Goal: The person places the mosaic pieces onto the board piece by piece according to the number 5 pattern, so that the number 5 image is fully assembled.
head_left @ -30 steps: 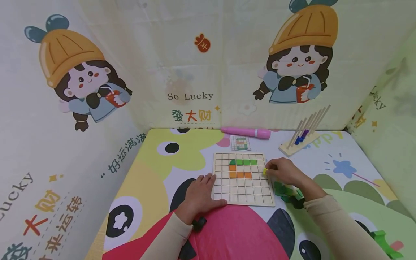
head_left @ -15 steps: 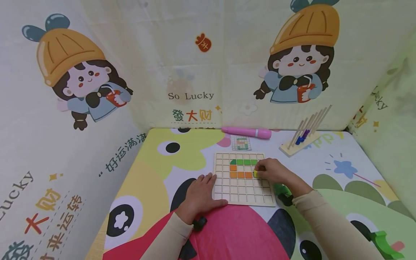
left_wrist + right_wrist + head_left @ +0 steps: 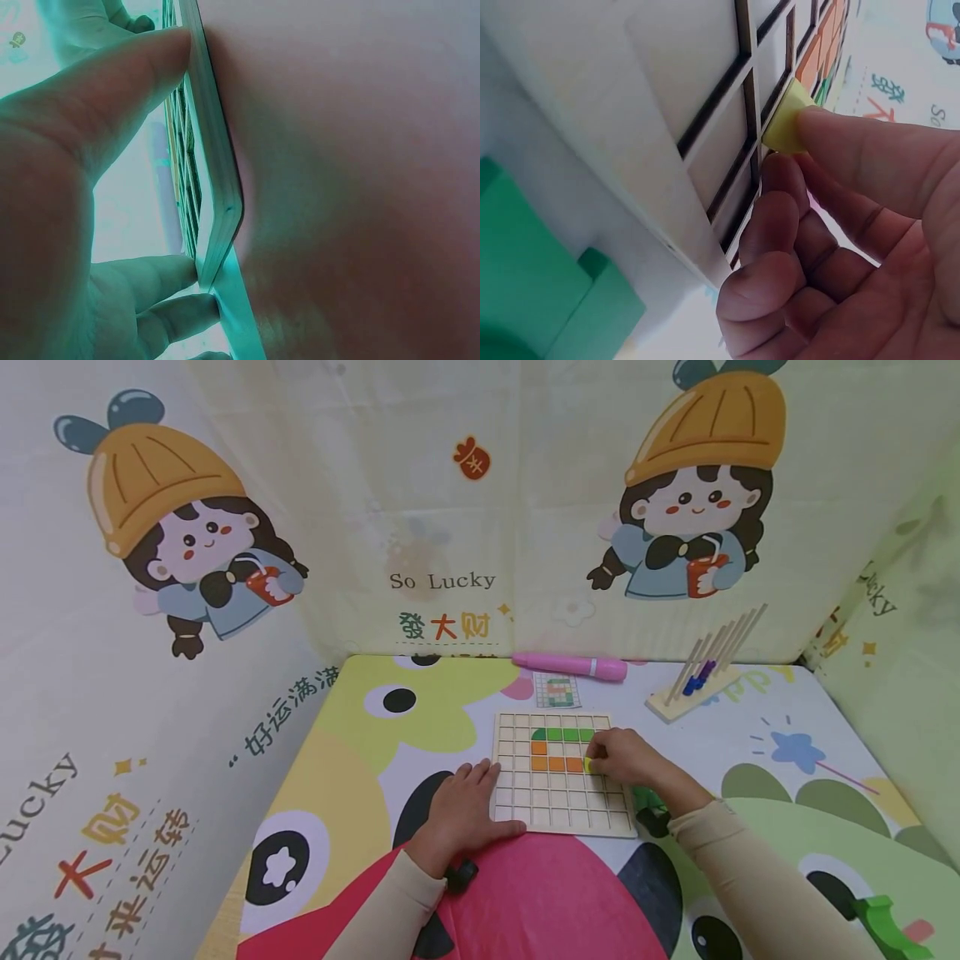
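yellow block [image 3: 784, 124] pinched in right hand [image 3: 626, 755] at wooden grid board [image 3: 558, 798]; left hand [image 3: 463, 808] spread, touching board's edge.

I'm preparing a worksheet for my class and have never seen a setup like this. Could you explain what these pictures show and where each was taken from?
There is no machine arm here, just a person's two bare hands. The wide picture comes from a camera worn on the head; the two close-ups come from cameras on the left and right wrists.

On the patterned tabletop lies a wooden grid board holding green tiles and orange tiles. Beyond it are a small card and a pink pen-like object; to the far right stands a wooden rack with rods.

The left hand touches the board's edge. The right hand pinches a yellow piece at the orange row's right end.
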Available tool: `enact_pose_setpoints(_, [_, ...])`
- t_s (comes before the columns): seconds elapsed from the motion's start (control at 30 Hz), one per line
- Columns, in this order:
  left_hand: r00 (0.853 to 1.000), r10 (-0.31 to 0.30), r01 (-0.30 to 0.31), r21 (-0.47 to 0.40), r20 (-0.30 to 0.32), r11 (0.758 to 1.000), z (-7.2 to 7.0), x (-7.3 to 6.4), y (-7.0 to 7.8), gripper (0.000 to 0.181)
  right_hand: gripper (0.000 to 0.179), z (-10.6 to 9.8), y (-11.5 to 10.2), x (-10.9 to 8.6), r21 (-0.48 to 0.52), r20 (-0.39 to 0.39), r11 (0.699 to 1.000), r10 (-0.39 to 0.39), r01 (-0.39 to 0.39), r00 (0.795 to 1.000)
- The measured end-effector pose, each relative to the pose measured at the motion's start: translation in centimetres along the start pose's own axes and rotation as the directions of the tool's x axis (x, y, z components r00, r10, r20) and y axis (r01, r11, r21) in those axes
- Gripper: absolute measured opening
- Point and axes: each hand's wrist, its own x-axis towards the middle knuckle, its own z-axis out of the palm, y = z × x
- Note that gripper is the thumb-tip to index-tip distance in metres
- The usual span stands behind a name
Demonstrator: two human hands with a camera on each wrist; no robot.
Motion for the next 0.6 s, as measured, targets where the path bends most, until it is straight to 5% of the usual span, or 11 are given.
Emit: enact_pose_setpoints(0.6, [1.000, -0.005, 0.005, 0.001, -0.004, 1.000, 0.29, 0.07, -0.05, 0.106, 0.008, 0.25, -0.61, -0.19, -0.069, -0.027, 0.996, 0.059, -0.060, 0.998])
